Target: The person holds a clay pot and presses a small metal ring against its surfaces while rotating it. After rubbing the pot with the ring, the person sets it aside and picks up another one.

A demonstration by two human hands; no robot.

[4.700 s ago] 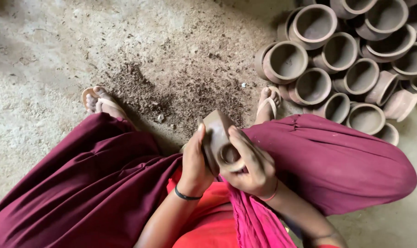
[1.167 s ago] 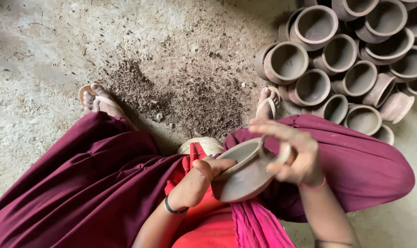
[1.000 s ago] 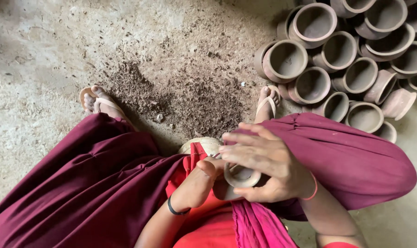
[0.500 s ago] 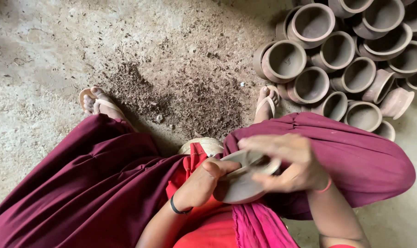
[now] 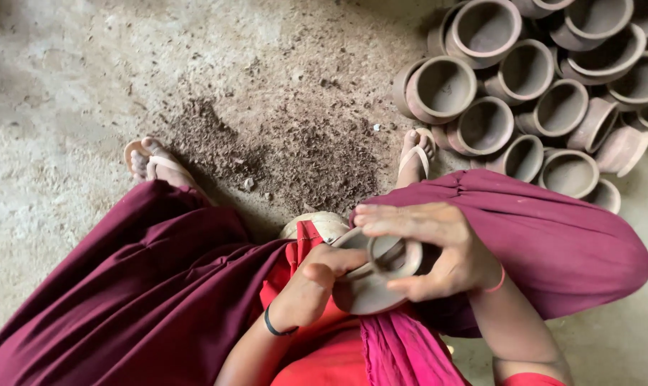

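Note:
I hold a small brown clay pot (image 5: 370, 289) over my lap, tilted so its rounded body faces me and its rim points right. My right hand (image 5: 438, 250) wraps over the pot's neck and rim, fingers spread across the top. My left hand (image 5: 313, 286) is curled against the pot's left side, thumb pressed on the clay. A dark bangle sits on my left wrist and a pink one on my right.
A heap of similar clay pots (image 5: 538, 93) lies on the floor at the upper right. Dark clay scrapings (image 5: 295, 154) are scattered on the concrete between my sandalled feet (image 5: 152, 164). A maroon skirt (image 5: 124, 286) covers my knees.
Over the last second the pot has been turned in my hands, and my right hand has shifted its grip over the rim. Earlier the pot was held more upright.

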